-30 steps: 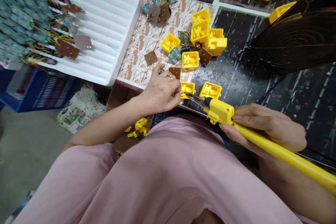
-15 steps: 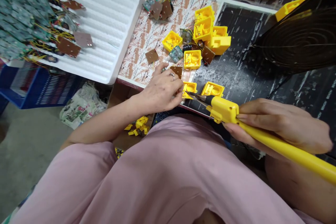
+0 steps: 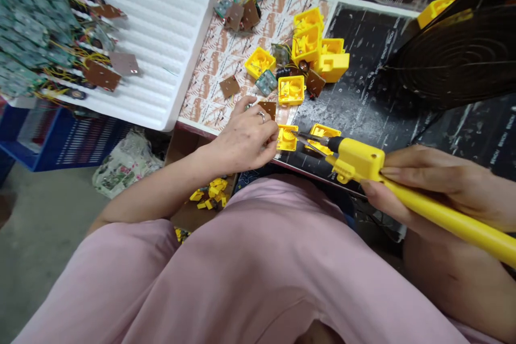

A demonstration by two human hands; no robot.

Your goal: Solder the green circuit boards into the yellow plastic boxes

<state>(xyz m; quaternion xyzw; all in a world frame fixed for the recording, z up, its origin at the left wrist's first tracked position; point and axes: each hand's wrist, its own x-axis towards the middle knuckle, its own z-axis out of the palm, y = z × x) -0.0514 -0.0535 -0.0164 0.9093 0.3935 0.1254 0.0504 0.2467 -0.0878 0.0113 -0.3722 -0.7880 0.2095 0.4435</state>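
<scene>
My left hand point(image 3: 252, 134) rests at the table's front edge, its curled fingers closed on the left side of a small yellow plastic case point(image 3: 288, 138). Its forefinger reaches out beside a brown circuit board point(image 3: 267, 109). My right hand point(image 3: 435, 183) is wrapped round a yellow soldering iron point(image 3: 358, 158) with a black collar and a thin metal guide beside the tip. The tip points left, close to the right side of that case; I cannot tell whether it touches. Just behind the tip lies a second open yellow case point(image 3: 323, 136).
A white foam tray point(image 3: 161, 48) with heaped circuit boards point(image 3: 32, 32) stands at left. More yellow cases point(image 3: 307, 43) and wired boards point(image 3: 266, 83) lie beyond my hands. A dark round-grilled object point(image 3: 455, 59) is at right. Below are a blue crate point(image 3: 60, 140) and yellow parts point(image 3: 215, 191).
The soldering iron in my right hand has drawn back to the right, its tip moving away from the middle of the held case. My left hand keeps its grip.
</scene>
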